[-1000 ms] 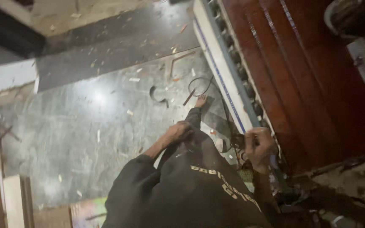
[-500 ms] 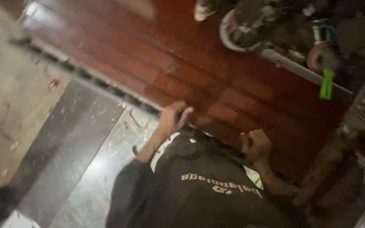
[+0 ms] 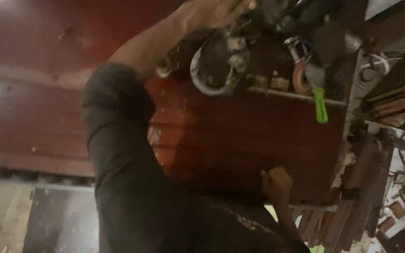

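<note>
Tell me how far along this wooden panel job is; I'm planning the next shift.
Done: the red-brown wooden panel looks assembled and glossy. In hand: the left hand reaches among tools at its far edge, above a round white-rimmed tool; the right hand, fisted, rests at the near edge. Left: wood scraps lie piled alongside, and a green-handled tool lies untouched. Blur hides finer detail.

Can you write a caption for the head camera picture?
Left hand reaches toward clutter; right hand rests fisted on red wooden panel.
</note>
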